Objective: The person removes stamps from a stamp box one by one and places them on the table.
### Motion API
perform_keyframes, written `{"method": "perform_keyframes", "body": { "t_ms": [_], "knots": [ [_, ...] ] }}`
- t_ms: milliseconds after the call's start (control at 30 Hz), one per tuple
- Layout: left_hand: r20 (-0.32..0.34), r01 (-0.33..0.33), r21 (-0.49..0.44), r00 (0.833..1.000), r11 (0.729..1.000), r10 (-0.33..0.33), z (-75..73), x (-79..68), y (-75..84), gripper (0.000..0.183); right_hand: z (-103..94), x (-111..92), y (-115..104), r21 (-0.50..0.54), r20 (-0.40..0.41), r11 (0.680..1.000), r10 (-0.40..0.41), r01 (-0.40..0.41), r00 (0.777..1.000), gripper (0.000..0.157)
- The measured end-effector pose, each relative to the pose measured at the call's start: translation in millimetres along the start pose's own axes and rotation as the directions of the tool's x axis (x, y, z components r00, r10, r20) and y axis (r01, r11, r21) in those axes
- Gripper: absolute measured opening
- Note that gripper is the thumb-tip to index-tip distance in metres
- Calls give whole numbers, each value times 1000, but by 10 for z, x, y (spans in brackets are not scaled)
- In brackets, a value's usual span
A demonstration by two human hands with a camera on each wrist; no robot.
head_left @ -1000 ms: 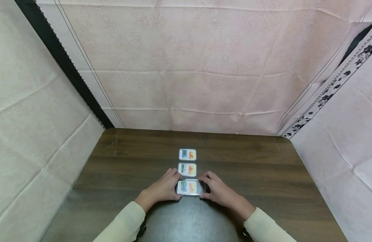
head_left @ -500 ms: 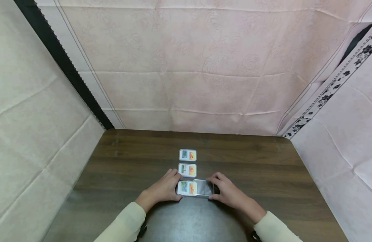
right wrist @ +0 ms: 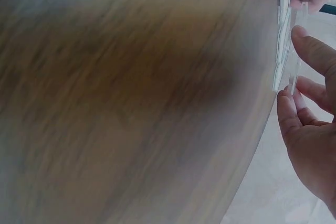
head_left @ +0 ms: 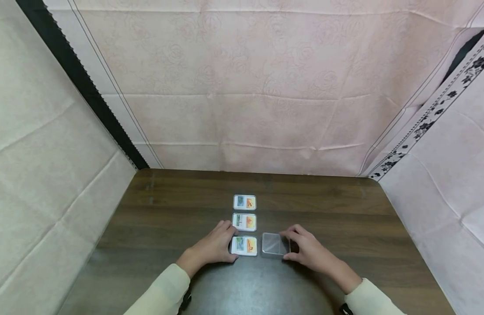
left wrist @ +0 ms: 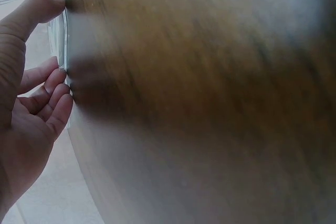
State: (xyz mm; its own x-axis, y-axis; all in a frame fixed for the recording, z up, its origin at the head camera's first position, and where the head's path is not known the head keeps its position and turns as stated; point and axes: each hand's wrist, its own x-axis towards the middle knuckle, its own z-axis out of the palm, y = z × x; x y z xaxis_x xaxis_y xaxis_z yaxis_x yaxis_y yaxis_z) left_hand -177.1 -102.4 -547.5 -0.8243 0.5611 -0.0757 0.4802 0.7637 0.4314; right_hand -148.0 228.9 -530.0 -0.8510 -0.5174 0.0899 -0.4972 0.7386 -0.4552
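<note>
Three white picture cards with rounded corners lie in a column in the head view: a far card (head_left: 244, 202), a middle card (head_left: 244, 222) and a near card (head_left: 244, 246). My left hand (head_left: 211, 245) holds the near card at its left end, thumb on the near side and fingers on the far side. To its right, my right hand (head_left: 309, 250) grips the right end of a shallow clear plastic box (head_left: 274, 245) between thumb and fingers. A narrow gap parts box and card. The right wrist view shows the box edge-on (right wrist: 295, 72) at the fingertips.
The brown wooden table (head_left: 179, 192) has its far edge against a pale pink cloth (head_left: 242, 109). White cloths hang at the left (head_left: 49, 175) and right (head_left: 454, 175). Both wrist views are mostly blurred tabletop.
My right hand has drawn the clear box rightward, from overlapping the near card to standing apart from it. The left hand and the cards have stayed in place.
</note>
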Motion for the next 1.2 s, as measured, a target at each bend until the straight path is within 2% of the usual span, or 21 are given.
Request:
{"method": "perform_keyframes", "body": {
  "t_ms": [433,633,933,1200],
  "knots": [
    [-5,-5,0,1000,1000,5,3,-12,3,60,-127,-196,242,-61,-118,996,-66,59,991,62],
    [-6,-7,-2,1000,1000,7,-4,-16,11,60,-165,-318,363,-89,-168,994,-76,61,983,63],
    [-10,-13,10,1000,1000,13,-2,-17,13,60,-215,-469,511,-106,-200,992,-92,72,975,63],
    [-6,-9,19,1000,1000,9,0,-10,19,60,-247,-561,596,-94,-179,995,-44,28,983,61]
  ]
}}
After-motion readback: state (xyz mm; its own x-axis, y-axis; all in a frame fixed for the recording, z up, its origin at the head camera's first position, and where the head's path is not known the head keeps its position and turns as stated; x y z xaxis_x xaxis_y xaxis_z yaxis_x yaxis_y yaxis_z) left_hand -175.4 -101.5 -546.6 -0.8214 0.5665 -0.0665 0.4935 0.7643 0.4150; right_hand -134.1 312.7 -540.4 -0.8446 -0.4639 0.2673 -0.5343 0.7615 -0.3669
